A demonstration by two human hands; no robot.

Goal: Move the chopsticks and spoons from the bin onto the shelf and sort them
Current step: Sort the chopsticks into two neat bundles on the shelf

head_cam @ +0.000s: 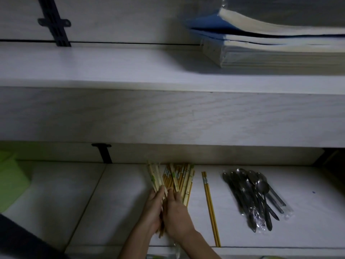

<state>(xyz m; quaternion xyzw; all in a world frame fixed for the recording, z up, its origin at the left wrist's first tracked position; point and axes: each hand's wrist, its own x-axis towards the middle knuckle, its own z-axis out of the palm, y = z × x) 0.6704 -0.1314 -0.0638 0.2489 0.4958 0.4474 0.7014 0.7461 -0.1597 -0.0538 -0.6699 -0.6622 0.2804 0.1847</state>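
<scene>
Your left hand (153,208) and right hand (177,214) are both curled around the near ends of a bundle of chopsticks (173,179), which fans out on the lower shelf (119,202). One yellow pair (210,206) lies apart to the right. Beyond it lie the wrapped spoons (255,195).

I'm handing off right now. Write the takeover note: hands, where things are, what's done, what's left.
Left hand and right hand: both grip the chopstick bundle on the lower shelf.
One yellow pair lies apart, right of the bundle.
Spoons are piled further right, some in clear wrap.
Done: chopsticks and spoons sit on the shelf, in separate groups.
Left: sort the mixed bundle. The bin is out of view, so check it.
</scene>
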